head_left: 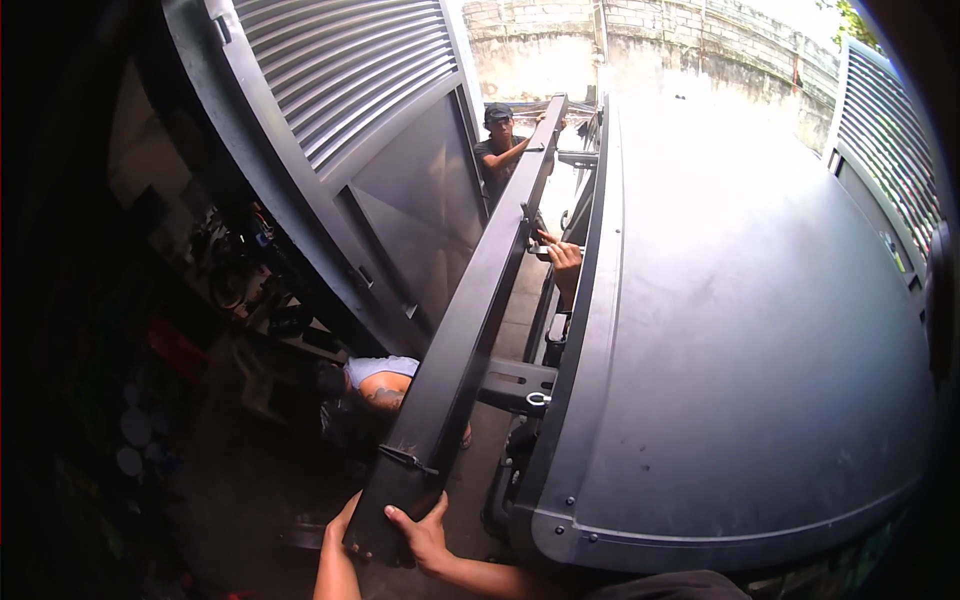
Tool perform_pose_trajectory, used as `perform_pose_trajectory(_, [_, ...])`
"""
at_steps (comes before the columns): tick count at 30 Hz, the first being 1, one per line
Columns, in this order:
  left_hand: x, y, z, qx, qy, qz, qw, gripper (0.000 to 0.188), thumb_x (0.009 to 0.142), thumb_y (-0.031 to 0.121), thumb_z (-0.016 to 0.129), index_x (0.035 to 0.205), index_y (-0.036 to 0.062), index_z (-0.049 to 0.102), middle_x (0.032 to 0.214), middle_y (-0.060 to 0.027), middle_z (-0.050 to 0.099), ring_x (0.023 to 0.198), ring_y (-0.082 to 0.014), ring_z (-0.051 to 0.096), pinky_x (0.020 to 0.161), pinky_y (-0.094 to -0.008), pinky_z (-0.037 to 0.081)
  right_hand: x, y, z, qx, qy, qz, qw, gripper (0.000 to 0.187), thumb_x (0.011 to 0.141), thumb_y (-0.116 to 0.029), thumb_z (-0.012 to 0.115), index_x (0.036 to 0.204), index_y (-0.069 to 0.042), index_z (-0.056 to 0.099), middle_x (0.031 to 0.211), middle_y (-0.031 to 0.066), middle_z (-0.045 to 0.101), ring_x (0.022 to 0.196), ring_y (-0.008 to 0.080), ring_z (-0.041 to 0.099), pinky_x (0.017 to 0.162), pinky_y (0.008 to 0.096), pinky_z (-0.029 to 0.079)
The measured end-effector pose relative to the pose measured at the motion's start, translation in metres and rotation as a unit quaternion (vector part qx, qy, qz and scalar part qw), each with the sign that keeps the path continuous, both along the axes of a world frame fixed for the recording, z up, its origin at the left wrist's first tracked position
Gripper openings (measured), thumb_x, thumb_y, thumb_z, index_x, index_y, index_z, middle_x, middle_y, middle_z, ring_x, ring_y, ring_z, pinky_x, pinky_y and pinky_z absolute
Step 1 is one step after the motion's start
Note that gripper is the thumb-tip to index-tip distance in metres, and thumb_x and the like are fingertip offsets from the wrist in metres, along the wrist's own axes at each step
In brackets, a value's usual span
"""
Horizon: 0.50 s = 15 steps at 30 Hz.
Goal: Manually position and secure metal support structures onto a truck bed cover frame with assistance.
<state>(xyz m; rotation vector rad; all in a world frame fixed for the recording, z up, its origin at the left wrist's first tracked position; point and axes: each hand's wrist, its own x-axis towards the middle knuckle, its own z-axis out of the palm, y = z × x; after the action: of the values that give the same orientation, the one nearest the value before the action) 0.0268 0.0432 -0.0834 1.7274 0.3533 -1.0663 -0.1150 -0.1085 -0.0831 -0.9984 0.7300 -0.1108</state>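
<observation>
A long black metal bar (470, 320) runs from just below me to the far end of a dark grey vehicle roof (760, 330), along the roof's left edge. My left hand (345, 525) grips the bar's near end from the left side. My right hand (422, 535) wraps its fingers over the same end from the right. A black bracket (515, 385) juts from the roof's side under the bar. Another person's hand (565, 262) reaches to a fitting halfway along. At the far end a person in a cap (497, 150) holds the bar.
A large grey metal gate (380, 150) with louvred slats stands open at the left. A third person (375, 385) crouches low between gate and vehicle. Cluttered dark shelves (240, 270) line the left. A concrete wall (650, 50) closes the back.
</observation>
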Motion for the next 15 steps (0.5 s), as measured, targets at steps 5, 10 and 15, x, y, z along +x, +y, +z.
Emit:
perform_pose_trajectory(5, [-0.002, 0.006, -0.006, -0.005, -0.018, 0.029, 0.999, 0.050, 0.114, 0.046, 0.057, 0.141, 0.0061, 0.070, 0.114, -0.0099, 0.077, 0.094, -0.0213, 0.076, 0.081, -0.0390, 0.066, -0.001, 0.001, 0.002, 0.013, -0.008, -0.034, 0.999, 0.144, 0.083, -0.048, 0.098, 0.173, 0.003, -0.001, 0.165, 0.0290, 0.043, 0.152, 0.0369, 0.050, 0.125, 0.0429, 0.046])
perform_pose_trajectory(10, [-0.001, 0.009, -0.010, -0.035, -0.020, 0.007, 0.999, 0.051, 0.113, 0.047, 0.058, 0.140, 0.0058, 0.070, 0.115, -0.0098, 0.077, 0.096, -0.0203, 0.075, 0.083, -0.0390, 0.065, -0.002, -0.002, 0.003, -0.012, 0.009, -0.019, 1.000, 0.147, 0.082, -0.049, 0.098, 0.173, 0.005, -0.005, 0.166, 0.0295, 0.042, 0.152, 0.0368, 0.050, 0.126, 0.0428, 0.045])
perform_pose_trajectory(15, [-0.001, 0.012, -0.011, -0.033, -0.025, 0.006, 0.999, 0.050, 0.113, 0.046, 0.058, 0.140, 0.0056, 0.070, 0.117, -0.0103, 0.077, 0.098, -0.0205, 0.075, 0.084, -0.0391, 0.065, -0.001, 0.000, 0.003, 0.016, -0.006, 0.001, 1.000, 0.148, 0.081, -0.050, 0.099, 0.173, 0.005, -0.004, 0.165, 0.0293, 0.043, 0.151, 0.0364, 0.051, 0.125, 0.0427, 0.047])
